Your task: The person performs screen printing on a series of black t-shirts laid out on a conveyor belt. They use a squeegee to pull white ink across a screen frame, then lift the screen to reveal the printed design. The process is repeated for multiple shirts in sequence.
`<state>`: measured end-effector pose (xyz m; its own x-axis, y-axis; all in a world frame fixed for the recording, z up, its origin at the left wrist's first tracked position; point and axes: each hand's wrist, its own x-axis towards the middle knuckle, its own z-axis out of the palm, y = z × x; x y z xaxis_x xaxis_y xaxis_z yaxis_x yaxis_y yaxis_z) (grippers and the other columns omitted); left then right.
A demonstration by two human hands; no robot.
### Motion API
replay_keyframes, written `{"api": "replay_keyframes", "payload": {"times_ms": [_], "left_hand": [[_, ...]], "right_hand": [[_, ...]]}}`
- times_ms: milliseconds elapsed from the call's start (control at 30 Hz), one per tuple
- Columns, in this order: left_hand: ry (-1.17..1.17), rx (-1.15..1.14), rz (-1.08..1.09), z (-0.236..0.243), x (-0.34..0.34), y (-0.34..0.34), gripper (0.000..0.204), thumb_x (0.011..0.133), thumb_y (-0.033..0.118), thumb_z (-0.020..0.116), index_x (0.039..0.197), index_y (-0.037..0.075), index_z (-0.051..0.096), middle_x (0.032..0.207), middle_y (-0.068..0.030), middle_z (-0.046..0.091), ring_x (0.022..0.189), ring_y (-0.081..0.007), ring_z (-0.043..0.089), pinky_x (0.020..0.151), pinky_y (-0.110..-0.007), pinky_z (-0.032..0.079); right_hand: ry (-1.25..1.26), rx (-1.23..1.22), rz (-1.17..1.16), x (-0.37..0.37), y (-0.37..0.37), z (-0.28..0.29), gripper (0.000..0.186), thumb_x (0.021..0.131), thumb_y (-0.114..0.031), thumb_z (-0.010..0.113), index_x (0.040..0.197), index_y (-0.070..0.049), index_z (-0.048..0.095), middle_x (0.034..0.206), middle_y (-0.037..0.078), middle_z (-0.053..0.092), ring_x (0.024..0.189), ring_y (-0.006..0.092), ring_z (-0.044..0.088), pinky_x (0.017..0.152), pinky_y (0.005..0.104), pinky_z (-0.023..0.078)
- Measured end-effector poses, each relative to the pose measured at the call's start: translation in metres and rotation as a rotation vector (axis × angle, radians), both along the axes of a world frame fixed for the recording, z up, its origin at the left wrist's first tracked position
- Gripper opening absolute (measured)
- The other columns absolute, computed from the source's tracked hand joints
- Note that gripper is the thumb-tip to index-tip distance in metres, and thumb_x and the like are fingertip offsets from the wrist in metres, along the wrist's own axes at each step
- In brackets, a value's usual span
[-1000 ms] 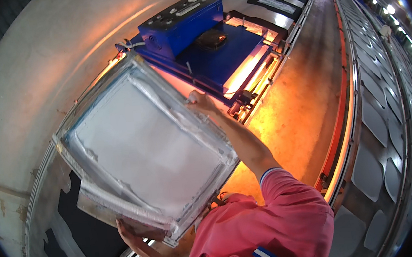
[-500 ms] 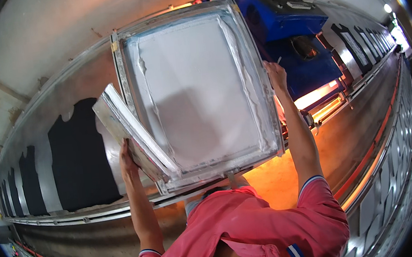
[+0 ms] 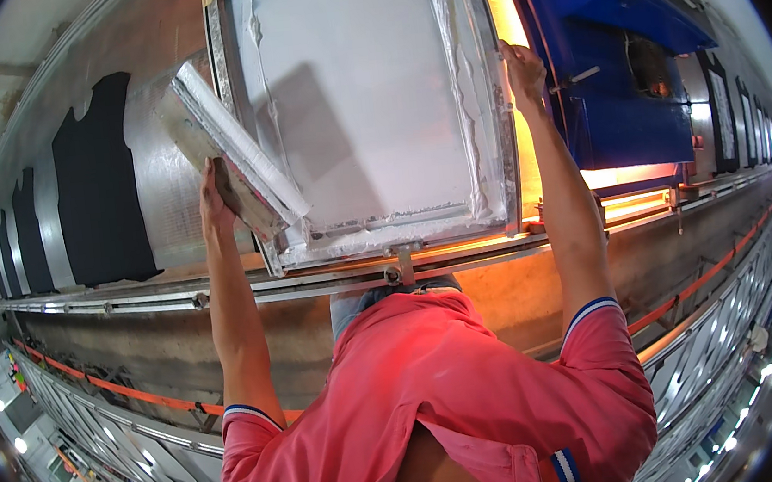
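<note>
A large screen-printing frame [image 3: 408,232] with pale mesh [image 3: 366,131] is in front of me over the metal table. Thick white paste lies in ridges along both sides of the mesh. My left hand [image 3: 213,202] grips a long squeegee [image 3: 244,150], which slants across the frame's left edge. Its blade side is coated in white, and its lower end rests near the frame's near left corner. My right hand [image 3: 526,71] is closed round the frame's right edge. Its fingertips are partly hidden.
Black garment pieces [image 3: 98,190] lie in a row on the table to the left. Close on the right stands a blue machine [image 3: 621,125] with an orange-glowing heater [image 3: 634,208]. A metal rail [image 3: 169,299] runs along the near table edge. More dark pieces [image 3: 720,111] lie beyond the machine.
The whole view has shifted, and the frame appears higher and squarer to the rail. A glowing strip now shows between it and the blue machine. Both hands keep their holds.
</note>
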<state>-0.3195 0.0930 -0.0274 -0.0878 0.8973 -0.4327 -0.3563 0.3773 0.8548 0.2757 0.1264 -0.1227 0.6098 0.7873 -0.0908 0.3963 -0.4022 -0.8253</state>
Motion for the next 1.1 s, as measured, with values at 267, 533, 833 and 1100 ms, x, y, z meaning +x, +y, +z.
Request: {"api": "replay_keyframes", "payload": {"times_ms": [267,533,833,1100], "left_hand": [[0.153,-0.186,-0.019,0.009,0.03,-0.004,0.056,0.087,0.039,0.074,0.123,-0.001,0.061,0.116,-0.0115,0.067,0.103,-0.0241,0.065,0.091,-0.04,0.052],[0.74,-0.065,-0.593,0.092,0.126,-0.007,0.036,0.067,0.017,0.083,0.094,-0.005,0.072,0.08,-0.0119,0.072,0.069,-0.0194,0.067,0.063,-0.032,0.053],[1.237,0.071,-1.201,0.049,0.229,-0.056,0.026,0.075,0.015,0.064,0.098,0.015,0.077,0.083,-0.0141,0.073,0.081,-0.0342,0.069,0.074,-0.044,0.054],[1.322,-0.041,-1.454,-0.002,0.274,-0.044,0.024,0.068,0.007,0.061,0.086,0.009,0.077,0.083,-0.017,0.072,0.08,-0.0358,0.07,0.071,-0.045,0.055]], "right_hand": [[0.147,0.044,0.017,0.038,-0.001,-0.017,0.043,0.088,-0.04,0.072,0.107,-0.001,0.073,0.077,0.005,0.062,0.07,0.0138,0.055,0.067,0.0308,0.045],[0.046,0.056,0.032,0.043,0.007,-0.029,0.041,0.087,-0.042,0.073,0.098,-0.003,0.075,0.088,0.011,0.075,0.082,0.0223,0.069,0.078,0.0336,0.051],[-0.126,-0.101,0.007,-0.002,0.015,-0.035,0.052,0.076,-0.061,0.072,0.097,-0.013,0.075,0.092,0.017,0.073,0.093,0.0339,0.069,0.082,0.0427,0.053],[-0.072,-0.069,0.03,0.01,0.021,-0.017,0.033,0.087,-0.044,0.065,0.099,-0.015,0.075,0.102,0.011,0.073,0.096,0.0303,0.069,0.083,0.0391,0.052]]}}
